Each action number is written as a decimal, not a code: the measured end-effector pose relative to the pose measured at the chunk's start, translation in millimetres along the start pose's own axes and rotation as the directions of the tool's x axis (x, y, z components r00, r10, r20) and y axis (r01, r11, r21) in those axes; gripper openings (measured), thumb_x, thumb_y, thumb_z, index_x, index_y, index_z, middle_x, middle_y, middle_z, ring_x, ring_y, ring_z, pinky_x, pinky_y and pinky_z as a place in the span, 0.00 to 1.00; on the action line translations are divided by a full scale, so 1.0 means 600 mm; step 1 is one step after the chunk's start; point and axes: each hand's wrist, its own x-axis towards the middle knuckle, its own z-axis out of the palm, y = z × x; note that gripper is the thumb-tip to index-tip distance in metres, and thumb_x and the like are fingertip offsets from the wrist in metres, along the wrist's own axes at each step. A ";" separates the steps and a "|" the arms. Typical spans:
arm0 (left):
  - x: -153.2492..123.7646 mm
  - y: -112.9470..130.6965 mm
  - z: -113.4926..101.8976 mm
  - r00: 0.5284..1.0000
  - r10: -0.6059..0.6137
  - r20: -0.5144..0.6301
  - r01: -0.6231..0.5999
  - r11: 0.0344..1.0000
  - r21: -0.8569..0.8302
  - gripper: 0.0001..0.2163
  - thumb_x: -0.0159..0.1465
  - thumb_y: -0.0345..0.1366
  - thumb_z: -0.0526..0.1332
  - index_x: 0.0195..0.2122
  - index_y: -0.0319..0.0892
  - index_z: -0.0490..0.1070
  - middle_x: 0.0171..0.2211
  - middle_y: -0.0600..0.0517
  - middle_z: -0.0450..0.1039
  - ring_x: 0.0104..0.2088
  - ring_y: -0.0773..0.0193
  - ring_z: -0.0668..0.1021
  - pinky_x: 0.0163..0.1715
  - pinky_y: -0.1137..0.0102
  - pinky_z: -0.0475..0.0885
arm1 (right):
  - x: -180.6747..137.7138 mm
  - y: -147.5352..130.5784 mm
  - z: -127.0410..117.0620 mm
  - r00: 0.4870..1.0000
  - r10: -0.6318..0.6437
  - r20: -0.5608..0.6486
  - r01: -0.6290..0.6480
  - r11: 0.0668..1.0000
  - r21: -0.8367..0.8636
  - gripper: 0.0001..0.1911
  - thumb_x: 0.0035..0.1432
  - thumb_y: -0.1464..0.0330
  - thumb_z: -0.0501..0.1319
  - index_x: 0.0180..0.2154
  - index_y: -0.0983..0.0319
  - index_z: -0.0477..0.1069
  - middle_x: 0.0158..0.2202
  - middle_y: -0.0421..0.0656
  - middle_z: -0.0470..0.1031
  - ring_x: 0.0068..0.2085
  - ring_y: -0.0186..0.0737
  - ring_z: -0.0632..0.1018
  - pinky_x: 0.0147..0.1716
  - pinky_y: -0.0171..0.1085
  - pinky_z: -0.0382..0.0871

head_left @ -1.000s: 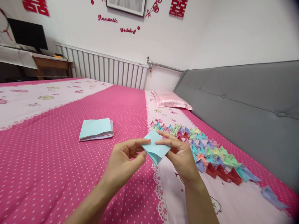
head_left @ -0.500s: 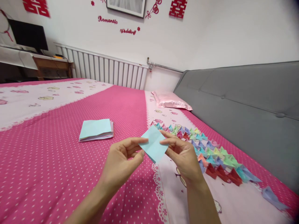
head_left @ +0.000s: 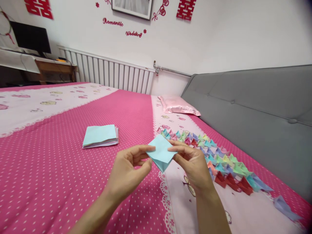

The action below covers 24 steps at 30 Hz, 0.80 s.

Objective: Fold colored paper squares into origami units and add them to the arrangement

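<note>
A light blue folded paper (head_left: 161,148) is held above the bed, turned like a diamond. Its lower edges gape a little, showing a layer beneath the front one. My left hand (head_left: 133,165) pinches its left corner, index finger on top and thumb by the lower left edge. On the right corner, my right hand (head_left: 191,162) closes with its index finger in front and the thumb behind. Left of my hands lies a stack of paper sheets (head_left: 100,136), light blue on top. Rows of small folded paper boats (head_left: 219,159) in many colours spread out to the right.
The bed wears a pink dotted cover (head_left: 60,175) with pale printed bands. A pink pillow (head_left: 179,104) lies by the grey headboard (head_left: 255,94). Behind stand a white radiator (head_left: 109,70) and a desk (head_left: 55,66) with a monitor (head_left: 30,37).
The lower part of the blue paper has opened, its front layer lifting away from the one behind. Both hands keep nearly the same place and grip.
</note>
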 end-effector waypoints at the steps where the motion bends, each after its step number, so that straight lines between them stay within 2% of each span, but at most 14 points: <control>1: 0.000 0.000 -0.001 1.000 0.006 -0.001 -0.006 1.000 0.015 0.11 0.52 0.30 0.61 0.38 0.37 0.70 0.36 0.44 0.76 0.38 0.59 0.77 0.37 0.68 0.71 | 0.000 0.000 0.000 1.000 0.002 -0.002 -0.002 1.000 0.003 0.05 0.47 0.68 0.65 0.30 0.56 0.76 0.46 0.44 0.72 0.48 0.45 0.72 0.42 0.42 0.70; 7: 0.002 -0.004 -0.001 0.998 0.050 -0.031 -0.047 0.994 0.098 0.09 0.52 0.31 0.61 0.35 0.38 0.72 0.32 0.48 0.77 0.33 0.62 0.77 0.33 0.71 0.71 | -0.001 0.000 0.001 1.000 0.008 0.006 -0.008 1.000 0.017 0.04 0.46 0.68 0.65 0.29 0.55 0.76 0.46 0.42 0.72 0.48 0.44 0.72 0.42 0.42 0.70; 12: 0.007 -0.010 -0.003 1.000 -0.028 -0.014 0.026 0.997 -0.074 0.07 0.49 0.32 0.65 0.30 0.38 0.72 0.27 0.50 0.77 0.29 0.65 0.77 0.28 0.75 0.71 | -0.002 0.000 0.000 1.000 0.004 0.026 -0.004 1.000 -0.001 0.04 0.47 0.69 0.65 0.29 0.56 0.76 0.46 0.42 0.72 0.48 0.44 0.71 0.43 0.42 0.69; 17: 0.007 -0.016 -0.005 0.995 0.009 -0.100 -0.015 0.998 -0.064 0.04 0.50 0.33 0.66 0.24 0.39 0.74 0.18 0.54 0.73 0.20 0.73 0.71 0.20 0.80 0.66 | -0.001 0.000 -0.001 0.999 0.013 0.040 -0.013 1.000 -0.002 0.04 0.46 0.70 0.66 0.29 0.57 0.76 0.45 0.44 0.72 0.47 0.44 0.72 0.44 0.41 0.67; 20: 0.006 -0.018 0.000 0.991 0.027 -0.133 -0.041 0.994 -0.106 0.03 0.50 0.33 0.66 0.23 0.39 0.74 0.18 0.54 0.73 0.20 0.73 0.71 0.20 0.81 0.66 | -0.003 0.001 0.006 0.999 0.036 0.014 -0.037 0.999 0.026 0.03 0.46 0.69 0.66 0.28 0.59 0.76 0.40 0.43 0.75 0.42 0.41 0.74 0.40 0.38 0.68; 24: 0.005 -0.018 0.007 0.986 0.035 -0.164 -0.067 0.978 -0.196 0.04 0.50 0.32 0.66 0.27 0.40 0.74 0.23 0.53 0.76 0.22 0.71 0.75 0.22 0.79 0.69 | -0.006 0.003 0.025 0.996 0.046 -0.071 -0.043 0.998 0.035 0.05 0.46 0.67 0.66 0.28 0.61 0.73 0.26 0.39 0.73 0.28 0.32 0.73 0.29 0.31 0.67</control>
